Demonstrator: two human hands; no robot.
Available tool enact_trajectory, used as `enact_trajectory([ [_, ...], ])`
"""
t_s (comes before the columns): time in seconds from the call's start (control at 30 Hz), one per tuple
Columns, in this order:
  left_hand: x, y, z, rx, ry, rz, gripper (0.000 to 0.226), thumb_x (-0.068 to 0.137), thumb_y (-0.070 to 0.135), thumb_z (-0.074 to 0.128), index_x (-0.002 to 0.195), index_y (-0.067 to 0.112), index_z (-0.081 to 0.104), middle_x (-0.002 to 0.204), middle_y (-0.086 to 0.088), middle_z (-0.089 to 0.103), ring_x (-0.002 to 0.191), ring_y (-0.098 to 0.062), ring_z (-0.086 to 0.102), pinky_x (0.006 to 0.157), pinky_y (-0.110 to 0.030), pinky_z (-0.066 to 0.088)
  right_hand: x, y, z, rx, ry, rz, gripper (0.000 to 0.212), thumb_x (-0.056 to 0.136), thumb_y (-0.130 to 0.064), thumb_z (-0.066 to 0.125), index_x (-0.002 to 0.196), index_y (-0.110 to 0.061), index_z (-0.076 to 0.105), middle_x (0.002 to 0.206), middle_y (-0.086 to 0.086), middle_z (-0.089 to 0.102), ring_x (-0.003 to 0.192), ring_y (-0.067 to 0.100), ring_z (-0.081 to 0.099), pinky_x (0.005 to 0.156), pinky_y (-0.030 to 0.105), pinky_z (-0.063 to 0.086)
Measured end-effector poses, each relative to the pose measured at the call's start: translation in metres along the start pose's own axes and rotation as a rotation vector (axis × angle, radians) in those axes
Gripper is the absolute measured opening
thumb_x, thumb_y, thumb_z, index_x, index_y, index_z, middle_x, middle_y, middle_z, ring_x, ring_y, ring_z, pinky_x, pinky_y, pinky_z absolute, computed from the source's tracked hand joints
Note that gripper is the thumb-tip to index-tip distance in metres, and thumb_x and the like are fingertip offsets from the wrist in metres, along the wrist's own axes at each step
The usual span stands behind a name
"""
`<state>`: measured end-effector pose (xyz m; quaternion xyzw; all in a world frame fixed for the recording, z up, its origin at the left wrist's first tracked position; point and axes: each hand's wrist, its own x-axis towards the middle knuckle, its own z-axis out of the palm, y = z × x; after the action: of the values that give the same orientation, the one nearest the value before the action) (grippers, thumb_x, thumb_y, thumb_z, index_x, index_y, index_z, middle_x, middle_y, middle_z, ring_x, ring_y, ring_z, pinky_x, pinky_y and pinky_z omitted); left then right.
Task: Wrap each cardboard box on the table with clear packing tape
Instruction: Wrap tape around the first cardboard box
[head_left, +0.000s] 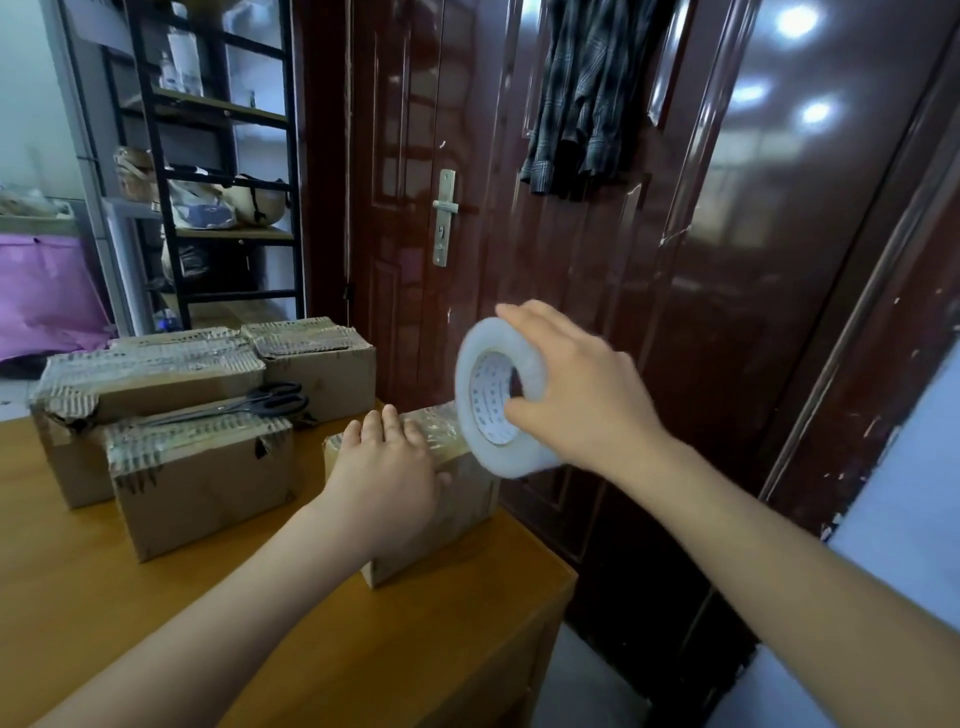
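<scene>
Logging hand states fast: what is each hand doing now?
Left hand: open, flat on the box.
Right hand: grips the tape roll.

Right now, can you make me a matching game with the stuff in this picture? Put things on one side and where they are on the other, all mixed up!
Things:
1. scissors
2. tape roll
3. checked shirt
4. left hand

Places:
A. hanging on the dark door
B. held up by the right hand
C. pressing flat on the box nearest the table edge
D. lying on top of the boxes at the left

Pairs: 1-D, 2-B, 3-A, 4-C
</scene>
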<state>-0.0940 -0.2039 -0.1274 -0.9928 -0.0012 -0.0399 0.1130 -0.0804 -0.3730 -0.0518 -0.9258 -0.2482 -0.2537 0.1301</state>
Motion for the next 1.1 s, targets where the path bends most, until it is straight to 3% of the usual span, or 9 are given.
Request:
enact_trajectory([
  [0.1,0.001,0.0,0.0,-0.018,-0.012,-0.007,0.071,0.103,0.048,0.025,0.152,-0.001,0.011,0.159,-0.025,0.01,0.147,-0.037,0.013,0.119,-0.047,0.015,-0.023,0.009,-0.025,-0.075,-0.241,-0.045,0.079,0.078,-0.026,0.066,0.147,-0.042,0.03,0.151,-0.023,0.031,0.13,0.01,0.043,0.083,0.023,0.031],
  [0.2,0.001,0.001,0.0,-0.013,0.002,-0.005,0.071,0.102,0.05,0.025,0.152,0.001,0.013,0.159,-0.024,0.012,0.147,-0.036,0.015,0.118,-0.046,0.016,-0.045,0.013,-0.024,-0.18,-0.536,-0.137,0.077,0.075,-0.028,0.066,0.144,-0.04,0.036,0.144,-0.021,0.042,0.122,0.007,0.049,0.086,0.025,0.044],
  [0.37,-0.002,-0.001,-0.001,-0.037,0.052,0.003,0.07,0.101,0.053,0.026,0.149,0.002,0.024,0.157,-0.02,0.023,0.143,-0.033,0.026,0.115,-0.043,0.025,-0.053,0.019,-0.012,-0.167,-0.938,-0.001,0.073,0.075,-0.025,0.07,0.141,-0.041,0.041,0.103,-0.004,0.059,0.063,0.009,0.053,0.053,0.025,0.045],
  [0.5,0.004,-0.011,-0.01,-0.172,0.063,0.001,0.049,0.101,0.052,0.03,0.115,0.011,0.054,0.117,-0.009,0.057,0.115,-0.029,0.054,0.093,-0.037,0.044,-0.043,0.017,-0.021,-0.198,-0.872,-0.041,0.075,0.075,-0.026,0.068,0.142,-0.043,0.038,0.114,-0.005,0.059,0.063,0.007,0.051,0.051,0.023,0.043],
  [0.6,0.013,-0.033,-0.017,-0.58,-0.004,-0.002,0.04,0.102,0.04,0.041,0.079,0.011,0.055,0.079,-0.004,0.054,0.075,-0.022,0.058,0.062,-0.032,0.043,-0.033,0.012,-0.029,-0.189,-0.781,-0.09,0.075,0.074,-0.027,0.067,0.139,-0.049,0.037,0.128,-0.011,0.056,0.075,0.009,0.06,0.059,0.028,0.053],
  [0.73,0.017,-0.037,-0.008,-0.456,-0.088,-0.001,0.031,0.106,0.019,0.031,0.103,0.004,0.058,0.106,-0.012,0.059,0.103,-0.029,0.059,0.083,-0.035,0.046,-0.03,0.002,-0.024,-0.154,-0.806,-0.102,0.071,0.077,-0.024,0.064,0.138,-0.049,0.039,0.095,-0.007,0.064,0.054,0.012,0.052,0.046,0.027,0.041],
  [0.9,0.021,-0.025,0.002,-0.34,0.175,0.074,0.016,0.098,0.012,0.036,0.107,0.014,0.049,0.103,-0.007,0.06,0.095,-0.031,0.061,0.07,-0.037,0.047,-0.029,0.005,-0.021,-0.067,-0.797,-0.051,0.066,0.078,-0.022,0.064,0.135,-0.048,0.043,0.086,-0.007,0.061,0.052,0.01,0.049,0.046,0.023,0.038],
  [1.0,0.013,-0.013,0.0,-0.369,0.229,0.256,0.033,0.099,0.037,0.04,0.128,0.023,0.047,0.127,0.001,0.054,0.112,-0.021,0.055,0.088,-0.036,0.047,-0.032,0.006,-0.018,-0.065,-0.766,-0.062,0.066,0.078,-0.023,0.064,0.136,-0.048,0.043,0.089,-0.011,0.058,0.05,0.007,0.045,0.046,0.022,0.037],
  [1.1,-0.002,-0.008,-0.011,-0.338,-0.152,0.334,0.093,0.077,0.082,0.039,0.152,0.034,0.014,0.161,0.001,0.014,0.145,-0.024,0.022,0.114,-0.046,0.026,-0.034,0.009,-0.012,-0.1,-0.732,-0.095,0.068,0.078,-0.026,0.063,0.136,-0.051,0.039,0.122,-0.01,0.058,0.057,0.007,0.05,0.05,0.024,0.042],
])
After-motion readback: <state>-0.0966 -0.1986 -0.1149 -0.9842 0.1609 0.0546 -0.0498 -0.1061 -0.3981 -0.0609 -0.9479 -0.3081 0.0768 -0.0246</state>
